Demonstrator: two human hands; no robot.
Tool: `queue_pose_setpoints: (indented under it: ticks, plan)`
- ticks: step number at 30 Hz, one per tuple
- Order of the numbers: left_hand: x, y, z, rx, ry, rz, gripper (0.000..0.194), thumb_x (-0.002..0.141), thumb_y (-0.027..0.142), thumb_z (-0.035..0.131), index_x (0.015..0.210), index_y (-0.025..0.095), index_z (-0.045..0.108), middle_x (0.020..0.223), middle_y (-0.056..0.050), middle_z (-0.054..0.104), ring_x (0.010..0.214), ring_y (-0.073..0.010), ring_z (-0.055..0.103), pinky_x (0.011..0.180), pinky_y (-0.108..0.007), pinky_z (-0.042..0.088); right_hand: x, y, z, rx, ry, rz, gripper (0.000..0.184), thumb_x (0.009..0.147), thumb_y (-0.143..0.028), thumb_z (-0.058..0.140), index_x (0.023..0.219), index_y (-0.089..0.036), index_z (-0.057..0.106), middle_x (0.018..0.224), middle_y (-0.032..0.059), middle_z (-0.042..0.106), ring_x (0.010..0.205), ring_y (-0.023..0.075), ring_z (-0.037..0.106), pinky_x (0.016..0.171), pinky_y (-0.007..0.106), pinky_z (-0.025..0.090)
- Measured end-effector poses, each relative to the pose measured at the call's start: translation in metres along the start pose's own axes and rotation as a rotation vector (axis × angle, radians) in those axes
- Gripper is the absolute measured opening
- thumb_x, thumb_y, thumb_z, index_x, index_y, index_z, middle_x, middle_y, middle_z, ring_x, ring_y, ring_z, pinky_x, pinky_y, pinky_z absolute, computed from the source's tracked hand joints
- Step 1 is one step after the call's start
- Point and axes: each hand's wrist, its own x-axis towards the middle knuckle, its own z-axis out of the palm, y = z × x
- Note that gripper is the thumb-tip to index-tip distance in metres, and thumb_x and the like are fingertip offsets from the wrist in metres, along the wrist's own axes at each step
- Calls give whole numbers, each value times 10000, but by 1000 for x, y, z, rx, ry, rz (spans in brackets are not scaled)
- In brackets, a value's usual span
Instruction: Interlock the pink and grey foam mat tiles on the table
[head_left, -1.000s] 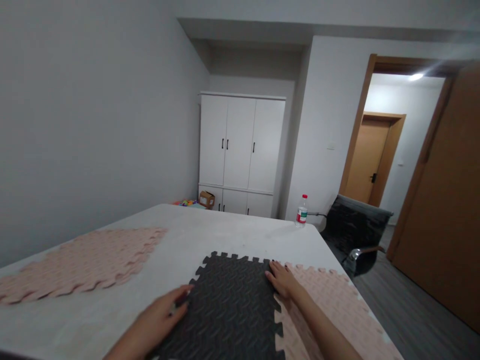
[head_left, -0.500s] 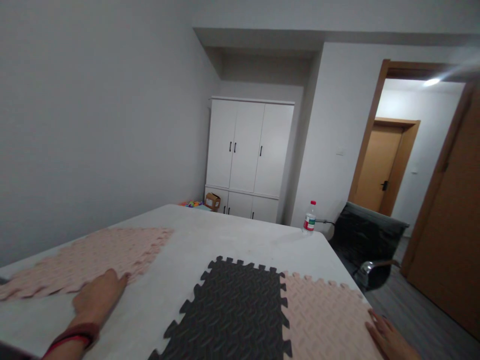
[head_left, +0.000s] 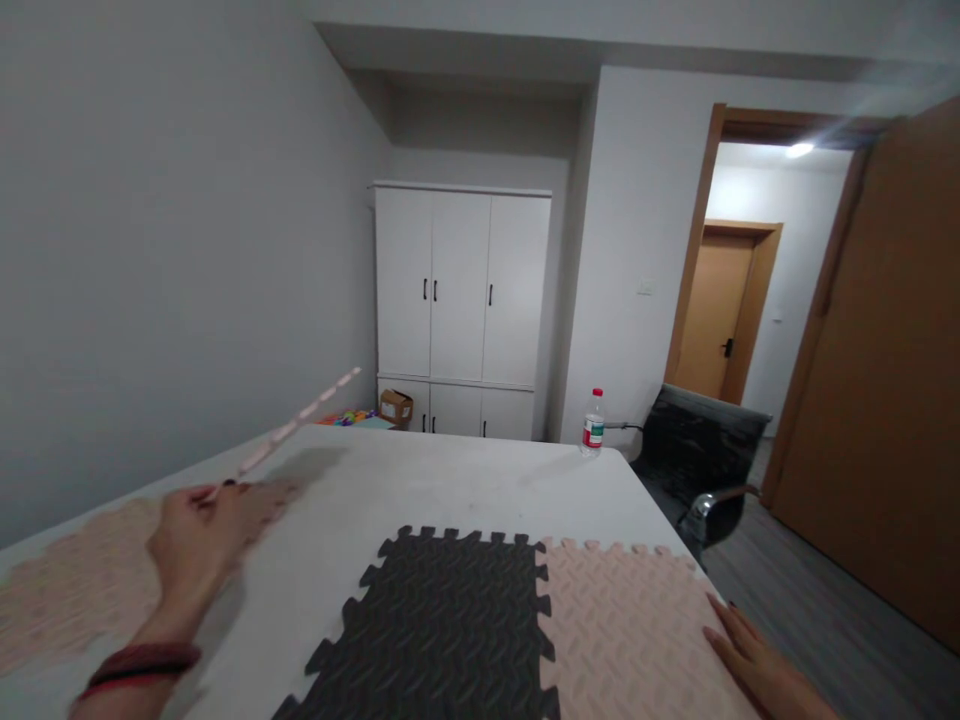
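My left hand (head_left: 196, 545) is closed on the near edge of a pink foam mat tile (head_left: 301, 417). That tile is raised above the table and seen almost edge-on. Beneath it, another pink foam tile (head_left: 79, 585) lies on the left of the table. A black foam tile (head_left: 442, 625) with toothed edges lies flat in the middle, its right side against a third pink tile (head_left: 626, 620). Along that pink tile's right edge rests my right hand (head_left: 761, 660), fingers stretched out. Its wrist is cut off by the frame.
A plastic bottle with a red cap (head_left: 593, 425) stands at the far right corner of the white table (head_left: 450, 475). Beyond are a black chair (head_left: 701, 450), a white cabinet (head_left: 465, 285), a cardboard box (head_left: 396, 408) and an open wooden door (head_left: 885, 400).
My left hand has taken hold of a pink tile and lifted it, tilting it up off another one. The right hand stays on the right pink tile. The view has turned slightly right.
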Motion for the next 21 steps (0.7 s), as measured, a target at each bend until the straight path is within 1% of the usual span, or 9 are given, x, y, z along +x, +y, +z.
queue_pose_setpoints:
  ticks: [2, 4, 7, 8, 10, 13, 15, 18, 21]
  plan:
    - [-16, 36, 23, -177, -70, 114, 239, 772, 441, 431, 881, 228, 446, 812, 64, 580, 791, -121, 553, 656, -193, 373, 9, -1, -5, 133, -16, -10, 726, 691, -625, 473, 1259, -174, 497, 1332, 112, 468, 1232, 270, 419, 1061, 415, 291]
    - [-40, 73, 51, -339, -201, 260, 254, 745, 446, 469, 843, 211, 464, 793, 54, 580, 760, -113, 559, 661, -195, 395, 20, -10, -13, 241, 3, 24, 649, 674, -611, 488, 1111, -144, 596, 1233, 139, 558, 1164, 279, 491, 1027, 384, 342]
    - [-88, 125, 97, -513, -423, 461, 255, 717, 454, 487, 773, 207, 451, 714, 51, 533, 698, -111, 544, 646, -203, 412, 37, -34, -31, 365, 75, 54, 560, 648, -613, 503, 951, -163, 642, 1087, 131, 644, 1084, 296, 549, 992, 401, 377]
    - [-107, 139, 112, -554, -490, 514, 240, 713, 441, 490, 751, 209, 439, 695, 54, 508, 683, -107, 533, 641, -202, 412, 42, -44, -38, 418, 95, 43, 540, 635, -606, 525, 937, -174, 640, 1072, 120, 651, 1082, 295, 548, 985, 403, 383]
    - [-145, 162, 140, -613, -616, 598, 216, 713, 416, 488, 716, 211, 419, 682, 56, 474, 670, -102, 511, 637, -201, 411, 55, -63, -50, 560, 92, 58, 508, 632, -574, 562, 965, -196, 624, 1120, 101, 630, 1108, 280, 531, 959, 392, 408]
    - [-198, 179, 175, -641, -806, 696, 193, 729, 385, 477, 689, 206, 418, 687, 49, 485, 676, -101, 506, 627, -201, 412, 75, -79, -58, 779, 35, 200, 500, 715, -538, 524, 1108, -229, 538, 1252, 97, 543, 1097, 234, 546, 869, 359, 470]
    - [-229, 182, 192, -615, -928, 762, 161, 744, 345, 482, 696, 196, 443, 707, 40, 519, 690, -103, 519, 628, -206, 417, 89, -79, -53, 838, 1, 275, 521, 778, -547, 437, 1184, -223, 462, 1236, 122, 546, 1011, 211, 600, 780, 345, 507]
    - [-261, 178, 208, -512, -1051, 870, 110, 748, 280, 533, 728, 177, 499, 727, 30, 553, 702, -110, 528, 651, -237, 419, 110, -68, -38, 782, -13, 318, 549, 784, -557, 406, 1158, -160, 472, 1104, 164, 605, 876, 226, 644, 656, 339, 525]
    - [-277, 172, 218, -375, -1077, 956, 104, 731, 258, 576, 767, 168, 538, 752, 15, 569, 716, -127, 522, 681, -278, 409, 131, -56, -21, 684, 28, 307, 554, 752, -500, 468, 1158, -124, 473, 1129, 175, 583, 869, 226, 635, 639, 314, 516]
